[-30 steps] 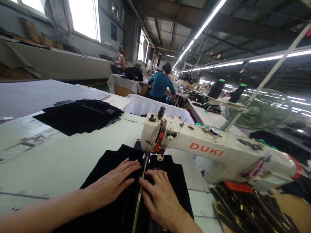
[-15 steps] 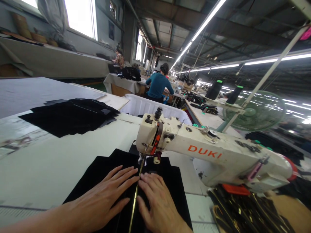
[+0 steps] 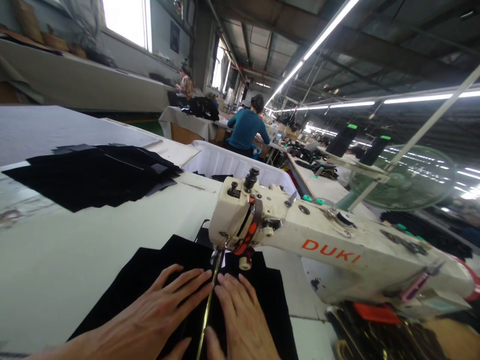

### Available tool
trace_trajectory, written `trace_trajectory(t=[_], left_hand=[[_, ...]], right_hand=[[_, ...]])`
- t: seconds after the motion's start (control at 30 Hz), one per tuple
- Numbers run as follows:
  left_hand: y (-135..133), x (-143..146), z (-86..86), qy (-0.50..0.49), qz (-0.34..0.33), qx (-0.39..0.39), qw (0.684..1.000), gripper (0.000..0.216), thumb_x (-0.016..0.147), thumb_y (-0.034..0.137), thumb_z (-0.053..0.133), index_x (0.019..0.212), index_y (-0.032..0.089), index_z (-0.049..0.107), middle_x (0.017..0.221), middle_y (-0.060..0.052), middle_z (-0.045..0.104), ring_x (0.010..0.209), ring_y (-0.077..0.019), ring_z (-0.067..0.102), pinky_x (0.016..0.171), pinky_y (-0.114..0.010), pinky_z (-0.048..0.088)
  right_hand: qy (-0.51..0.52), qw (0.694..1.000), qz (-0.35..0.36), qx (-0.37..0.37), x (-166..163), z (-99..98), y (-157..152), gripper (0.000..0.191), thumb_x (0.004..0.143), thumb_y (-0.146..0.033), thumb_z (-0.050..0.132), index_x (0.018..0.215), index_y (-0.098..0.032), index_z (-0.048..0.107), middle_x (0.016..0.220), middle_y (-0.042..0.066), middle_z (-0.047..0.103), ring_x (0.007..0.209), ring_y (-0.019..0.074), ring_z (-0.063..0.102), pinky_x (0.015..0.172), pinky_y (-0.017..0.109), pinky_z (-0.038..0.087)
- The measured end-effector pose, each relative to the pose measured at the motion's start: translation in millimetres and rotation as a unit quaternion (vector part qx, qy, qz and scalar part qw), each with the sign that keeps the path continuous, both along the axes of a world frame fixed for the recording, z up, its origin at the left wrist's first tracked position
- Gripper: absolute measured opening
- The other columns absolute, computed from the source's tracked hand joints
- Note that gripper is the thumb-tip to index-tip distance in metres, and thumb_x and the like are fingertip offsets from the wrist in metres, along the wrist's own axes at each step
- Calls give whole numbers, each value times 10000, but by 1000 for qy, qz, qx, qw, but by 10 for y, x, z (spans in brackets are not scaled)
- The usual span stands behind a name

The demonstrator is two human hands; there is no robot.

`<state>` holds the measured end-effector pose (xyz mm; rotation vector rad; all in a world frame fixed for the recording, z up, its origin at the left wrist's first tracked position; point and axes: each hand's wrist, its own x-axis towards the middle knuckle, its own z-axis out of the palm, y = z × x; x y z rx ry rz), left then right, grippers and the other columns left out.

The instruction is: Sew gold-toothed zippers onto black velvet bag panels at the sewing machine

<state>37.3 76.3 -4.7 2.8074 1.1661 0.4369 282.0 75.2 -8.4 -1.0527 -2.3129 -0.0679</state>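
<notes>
A black cut fabric piece (image 3: pixel 123 282) with stepped edges lies on the white sewing table under the head of the sewing machine (image 3: pixel 277 240). A narrow shiny gold strip (image 3: pixel 206 317) runs lengthwise over it to the presser foot (image 3: pixel 214 259); whether it is a zipper or a trim I cannot make out. My left hand (image 3: pixel 161 302) rests flat on the fabric left of the strip, fingers stretched toward the foot. On the other side, my right hand (image 3: pixel 245 312) presses the cloth with spread fingers, its fingertips close to the strip.
A stack of black fabric pieces (image 3: pixel 97 175) lies at the left. Behind the machine stands a white plastic bin (image 3: pixel 240 162). Black-and-gold strips (image 3: pixel 386 332) are heaped at lower right. Thread cones (image 3: pixel 341 140) and a green fan (image 3: pixel 408 177) stand beyond. A co-worker (image 3: pixel 245 127) sits ahead.
The view has shifted slightly, so the machine appears lower and further right. Both hands stay flat on the fabric beside the gold strip, their fingertips a little further from the presser foot.
</notes>
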Motion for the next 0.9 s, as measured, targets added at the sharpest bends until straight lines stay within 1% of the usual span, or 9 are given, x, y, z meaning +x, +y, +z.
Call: trace_trajectory(t=[0.07,0.2,0.23,0.4,0.47,0.57,0.7,0.77,0.9], left_hand=[[0,1,-32,-11,0,6,1000,860,898,251,587,1637,301,150,1651,-28,290,1468,-318,395,1214,-560,305],[27,29,-27,-32,0,19,999,862,878,249,598,1632,309,184,1652,-21,293,1469,-321,391,1209,-533,322],[35,38,-15,-40,1,19,999,869,870,244,603,1631,315,189,1646,-20,308,1463,-323,401,1207,-530,329],[40,48,29,-45,-5,25,999,897,845,241,614,1632,311,189,1628,-24,344,1429,-328,457,1176,-518,393],[29,36,22,-29,-14,34,999,903,838,242,611,1634,286,187,1629,-34,339,1429,-319,458,1175,-500,397],[15,20,-5,-18,-17,36,999,906,826,242,613,1633,267,202,1635,-35,327,1441,-312,441,1197,-491,361],[7,22,-24,-19,-2,54,998,929,804,241,625,1633,257,206,1646,-33,304,1457,-340,407,1185,-510,373],[5,24,-20,-6,4,63,998,918,824,259,613,1637,252,188,1647,-32,299,1457,-347,404,1161,-515,406],[-4,11,-14,25,9,68,997,873,880,302,573,1642,260,149,1656,-29,264,1457,-364,396,1103,-539,467]], right_hand=[[-3,1000,-3,-9,34,-29,30,532,935,-368,582,1414,-150,505,1376,154,640,1329,308,569,1144,523,457],[-68,996,63,-5,134,-113,115,645,871,-294,617,1475,-131,462,1448,148,587,1348,318,551,1113,504,497],[-73,995,66,-5,140,-137,125,652,857,-269,615,1475,-126,465,1458,145,578,1354,316,544,1117,499,493],[3,1000,-1,0,34,-210,84,561,832,-255,585,1381,-149,555,1387,125,642,1325,306,574,1134,512,470],[15,1000,-1,8,-4,-206,62,555,826,-255,577,1372,-160,564,1374,114,653,1303,301,593,1125,505,478],[12,1000,1,7,-15,-183,51,557,814,-238,575,1367,-167,570,1383,103,649,1303,297,594,1126,503,478],[3,1000,2,-3,30,-150,71,565,819,-244,590,1377,-157,563,1399,114,635,1319,306,580,1126,516,477],[-23,999,26,-5,82,-142,97,612,823,-248,604,1421,-142,528,1424,123,613,1330,312,570,1115,515,492],[-86,993,84,-4,206,-151,156,740,839,-259,623,1533,-121,404,1492,140,539,1365,330,530,1096,518,513]])
